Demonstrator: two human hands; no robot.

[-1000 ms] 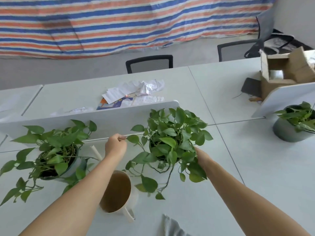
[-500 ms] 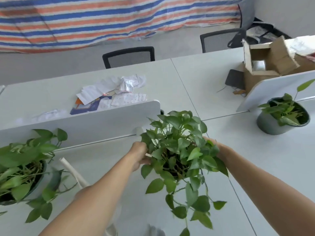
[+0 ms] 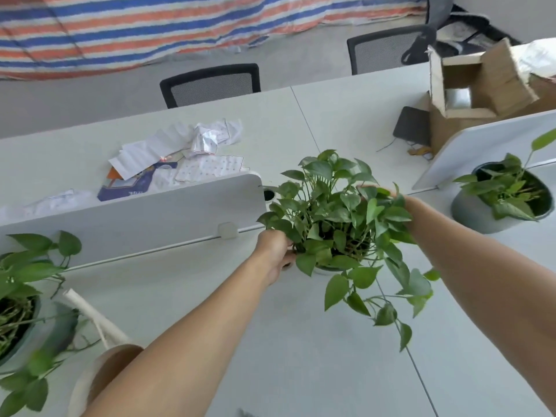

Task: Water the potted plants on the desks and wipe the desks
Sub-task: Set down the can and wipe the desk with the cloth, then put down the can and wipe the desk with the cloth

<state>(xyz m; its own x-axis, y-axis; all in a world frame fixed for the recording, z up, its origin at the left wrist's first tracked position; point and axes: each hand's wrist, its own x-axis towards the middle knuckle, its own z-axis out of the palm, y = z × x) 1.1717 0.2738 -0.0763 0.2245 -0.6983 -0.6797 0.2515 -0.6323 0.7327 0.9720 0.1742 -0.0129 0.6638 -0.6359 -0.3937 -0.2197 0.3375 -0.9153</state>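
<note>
Starting nearest us, a cream watering can [image 3: 99,371] stands at the near left of the pale desk [image 3: 301,356], its spout pointing away toward the far left. Just beyond it at the left edge, we see a leafy potted plant [image 3: 21,281] in a grey pot.

Further in, both our forearms reach to the middle plant [image 3: 337,224], whose vines trail down toward us. Our left hand [image 3: 275,254] has its fingers curled round the left side of the pot under the leaves. Our right hand [image 3: 404,201] is buried in foliage on the far right side, so we cannot tell how its fingers lie. We also cannot tell whether the pot rests on the desk or is lifted.

To the right sits a third plant [image 3: 499,200] in a grey pot. Behind the plants stands a white divider panel [image 3: 135,212], then scattered papers [image 3: 180,152], a cardboard box [image 3: 475,85], two black chairs [image 3: 210,84] and a striped tarp [image 3: 180,22].
</note>
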